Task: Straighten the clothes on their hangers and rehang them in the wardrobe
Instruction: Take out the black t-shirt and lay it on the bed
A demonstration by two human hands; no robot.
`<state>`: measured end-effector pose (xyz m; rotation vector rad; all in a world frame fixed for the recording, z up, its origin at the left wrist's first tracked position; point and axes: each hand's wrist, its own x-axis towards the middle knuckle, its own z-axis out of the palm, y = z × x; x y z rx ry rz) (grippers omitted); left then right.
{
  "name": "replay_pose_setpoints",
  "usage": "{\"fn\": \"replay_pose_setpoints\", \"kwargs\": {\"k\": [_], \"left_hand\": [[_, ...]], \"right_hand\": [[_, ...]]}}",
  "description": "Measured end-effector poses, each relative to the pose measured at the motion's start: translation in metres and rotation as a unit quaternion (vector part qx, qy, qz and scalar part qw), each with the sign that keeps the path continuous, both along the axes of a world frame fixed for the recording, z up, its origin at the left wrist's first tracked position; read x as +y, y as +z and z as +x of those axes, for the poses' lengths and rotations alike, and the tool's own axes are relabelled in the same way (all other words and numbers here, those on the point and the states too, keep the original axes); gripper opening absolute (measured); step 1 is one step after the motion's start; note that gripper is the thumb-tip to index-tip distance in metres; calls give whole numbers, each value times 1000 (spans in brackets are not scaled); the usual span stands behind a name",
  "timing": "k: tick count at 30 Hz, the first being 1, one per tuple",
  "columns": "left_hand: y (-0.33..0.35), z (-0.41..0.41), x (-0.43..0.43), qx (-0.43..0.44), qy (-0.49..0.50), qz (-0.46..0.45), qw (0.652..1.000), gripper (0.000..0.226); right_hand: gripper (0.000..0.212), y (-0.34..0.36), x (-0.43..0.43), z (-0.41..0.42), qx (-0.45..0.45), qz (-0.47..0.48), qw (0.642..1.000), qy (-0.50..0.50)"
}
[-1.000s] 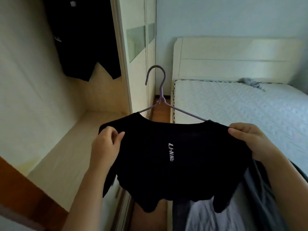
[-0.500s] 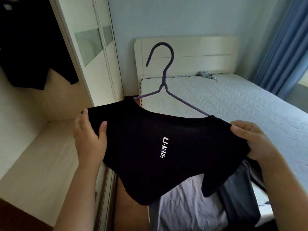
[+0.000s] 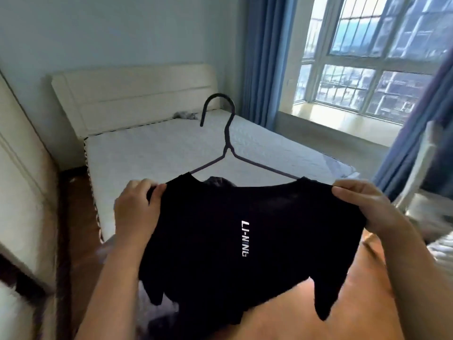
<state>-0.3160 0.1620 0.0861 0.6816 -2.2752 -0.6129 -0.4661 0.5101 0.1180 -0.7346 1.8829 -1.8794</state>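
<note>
Wooden floor [image 3: 362, 303] fills the bottom of frame, and right above it I'm holding the black T-shirt [image 3: 208, 229], spread mid-frame on its hanger [image 3: 228, 143]. My left hand [image 3: 137, 207] has a closed grip on one shoulder and my right hand [image 3: 362, 204] pinches the other. The hook stands free. Beyond is the bed [image 3: 159, 153], with the window [image 3: 367, 57] upper right. I'd call this straightening. Next, I'd turn to the wardrobe panel [image 3: 22, 173] at the left edge; its rail is out of view.
</note>
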Motion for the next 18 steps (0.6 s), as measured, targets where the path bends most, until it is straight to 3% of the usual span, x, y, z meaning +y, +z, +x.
{"fn": "replay_pose_setpoints", "kwargs": {"k": [4, 8, 13, 18], "left_hand": [[-25, -40, 58, -25, -96, 69, 993, 26], [-51, -91, 100, -63, -127, 84, 986, 30], [-65, -182, 145, -77, -186, 75, 977, 35], [-70, -271, 178, -80, -244, 69, 964, 34]], "right_hand": [[50, -9, 75, -9, -32, 24, 996, -81], [61, -31, 121, -28, -1, 101, 977, -190], [18, -49, 162, -71, 75, 217, 908, -350], [20, -55, 171, -133, 136, 402, 828, -366]]}}
